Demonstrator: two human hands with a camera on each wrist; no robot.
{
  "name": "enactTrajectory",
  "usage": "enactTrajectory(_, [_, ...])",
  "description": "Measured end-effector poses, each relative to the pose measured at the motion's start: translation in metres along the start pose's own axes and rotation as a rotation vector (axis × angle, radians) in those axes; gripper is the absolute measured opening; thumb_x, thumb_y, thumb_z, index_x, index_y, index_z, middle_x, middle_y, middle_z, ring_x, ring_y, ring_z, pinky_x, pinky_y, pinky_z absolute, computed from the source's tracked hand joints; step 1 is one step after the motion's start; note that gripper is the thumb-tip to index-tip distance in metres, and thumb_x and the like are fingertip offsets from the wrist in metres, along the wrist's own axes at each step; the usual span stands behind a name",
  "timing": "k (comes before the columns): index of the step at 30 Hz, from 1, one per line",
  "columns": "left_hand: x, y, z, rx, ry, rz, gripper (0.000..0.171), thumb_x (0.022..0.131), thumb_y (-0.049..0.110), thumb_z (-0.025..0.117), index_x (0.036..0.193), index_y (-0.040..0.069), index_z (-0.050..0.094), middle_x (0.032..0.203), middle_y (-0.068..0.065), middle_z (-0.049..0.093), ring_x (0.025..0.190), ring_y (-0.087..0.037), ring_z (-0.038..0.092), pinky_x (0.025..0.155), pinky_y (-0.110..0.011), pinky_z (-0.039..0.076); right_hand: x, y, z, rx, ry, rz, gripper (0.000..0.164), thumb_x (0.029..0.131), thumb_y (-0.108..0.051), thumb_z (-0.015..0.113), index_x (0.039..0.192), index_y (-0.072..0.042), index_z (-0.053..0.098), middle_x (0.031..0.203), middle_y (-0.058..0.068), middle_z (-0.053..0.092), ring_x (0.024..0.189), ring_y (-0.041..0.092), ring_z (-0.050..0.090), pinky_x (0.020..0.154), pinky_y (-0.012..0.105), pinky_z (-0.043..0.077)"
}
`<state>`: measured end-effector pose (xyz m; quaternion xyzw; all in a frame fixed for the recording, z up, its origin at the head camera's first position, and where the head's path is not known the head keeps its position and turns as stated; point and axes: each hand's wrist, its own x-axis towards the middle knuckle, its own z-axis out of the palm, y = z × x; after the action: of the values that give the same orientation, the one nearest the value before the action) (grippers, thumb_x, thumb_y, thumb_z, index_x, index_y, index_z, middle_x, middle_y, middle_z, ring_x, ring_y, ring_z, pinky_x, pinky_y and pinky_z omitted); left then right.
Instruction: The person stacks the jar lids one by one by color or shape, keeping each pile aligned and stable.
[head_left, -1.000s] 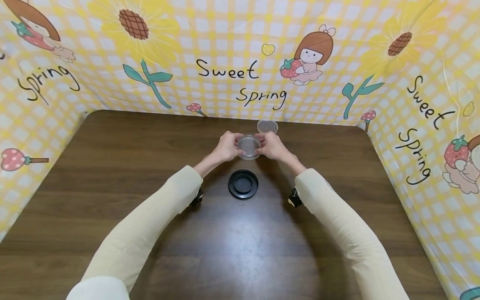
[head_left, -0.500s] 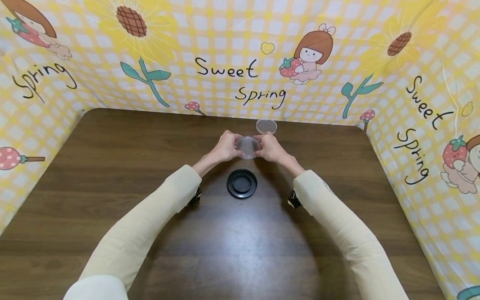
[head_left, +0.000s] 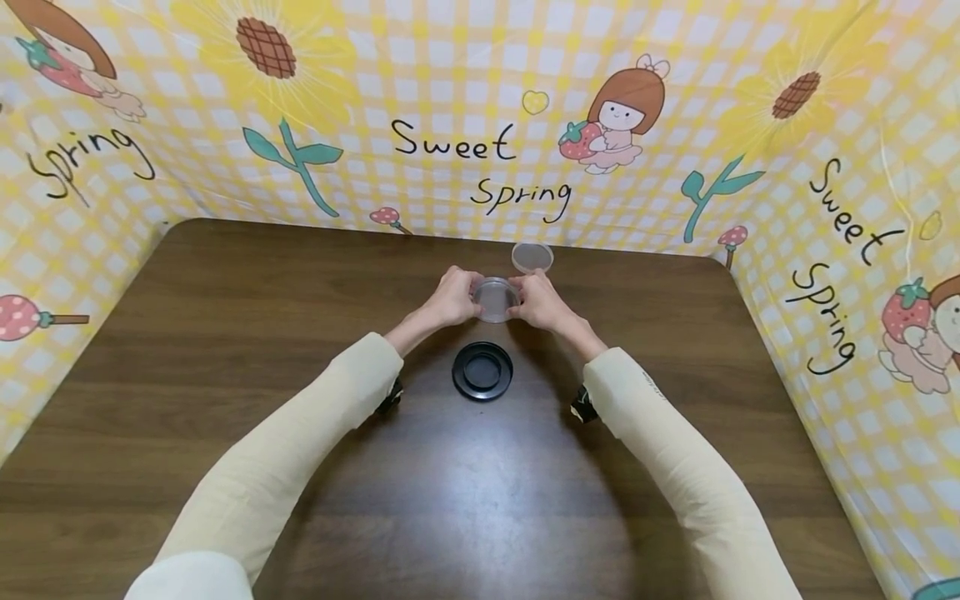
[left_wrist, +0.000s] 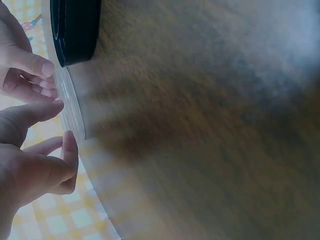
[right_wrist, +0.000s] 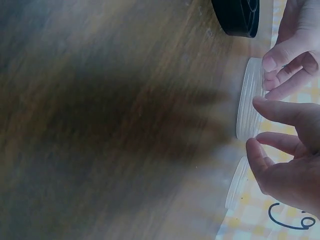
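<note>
A clear round petri dish (head_left: 496,300) lies on the far middle of the brown table, between both hands. My left hand (head_left: 452,298) holds its left side with thumb and curled fingers, while the right hand (head_left: 542,300) grips the opposite side the same way. Seen edge-on in the right wrist view, the petri dish (right_wrist: 248,100) shows several rim lines; whether it is one piece or stacked pieces I cannot tell. Nearer to me sits a round black base (head_left: 482,372) with a raised ring at its centre. Just behind the right hand lies a second clear round dish (head_left: 532,257).
The table (head_left: 225,333) has a dark wood-grain top. A yellow checked cloth (head_left: 450,75) with cartoon prints rises along its back and both sides, close behind the second dish. Beige sleeves (head_left: 292,450) cover both forearms.
Both hands stay at the petri dish with barely any movement. The head view has shifted slightly; the black base and the second dish remain in place.
</note>
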<state>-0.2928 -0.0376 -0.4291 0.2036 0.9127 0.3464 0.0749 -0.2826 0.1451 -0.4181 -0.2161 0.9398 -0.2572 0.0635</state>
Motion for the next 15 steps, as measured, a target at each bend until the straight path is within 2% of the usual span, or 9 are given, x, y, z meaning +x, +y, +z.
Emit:
enactTrajectory(1, [-0.0003,0.0,0.0005,-0.004,0.004,-0.001,0.049,0.075,-0.001,0.075,0.121,-0.009,0.061,0.094,-0.021,0.064,0.104,-0.03,0.046,0.092,-0.039,0.035,-0.0003,0.001,0.0003,-0.002,0.0,-0.001,0.017,0.078,0.001,0.077,0.072,0.013,0.066,0.119,0.026,0.062,0.121,0.041,0.045,0.106,0.044,0.029])
enactTrajectory(4, [-0.0014,0.0006,0.0022,-0.013,0.014,-0.017,0.048,0.076,-0.001,0.075,0.122,-0.008,0.061,0.094,-0.019,0.064,0.103,-0.029,0.046,0.091,-0.038,0.037,-0.001,0.0029,0.001,0.004,-0.001,0.002,0.016,0.078,0.001,0.076,0.08,0.015,0.068,0.127,0.026,0.057,0.12,0.041,0.044,0.105,0.046,0.029])
enactTrajectory(6, [-0.0024,0.001,0.0025,-0.025,0.023,-0.027,0.049,0.077,-0.001,0.075,0.123,-0.008,0.061,0.095,-0.019,0.064,0.102,-0.028,0.048,0.089,-0.037,0.039,-0.0009,0.0028,0.0011,0.016,0.0,0.01,0.025,0.078,0.001,0.076,0.097,0.015,0.068,0.128,0.026,0.056,0.12,0.041,0.043,0.104,0.047,0.029])
enactTrajectory(11, [-0.0034,0.0002,0.0011,-0.074,0.04,-0.05,0.049,0.077,-0.001,0.076,0.123,-0.008,0.061,0.102,-0.02,0.064,0.096,-0.026,0.054,0.086,-0.036,0.045,-0.0017,0.0011,0.0008,0.048,-0.005,0.033,0.044,0.08,0.0,0.075,0.119,0.014,0.06,0.13,0.025,0.055,0.12,0.038,0.041,0.104,0.049,0.028])
enactTrajectory(15, [-0.003,-0.0018,-0.0009,-0.129,0.068,-0.07,0.047,0.08,0.0,0.075,0.124,-0.008,0.06,0.109,-0.02,0.063,0.099,-0.027,0.058,0.087,-0.035,0.047,-0.005,0.001,-0.0011,0.078,0.024,0.009,0.044,0.079,0.002,0.075,0.119,0.014,0.06,0.119,0.028,0.061,0.119,0.041,0.042,0.103,0.053,0.027])
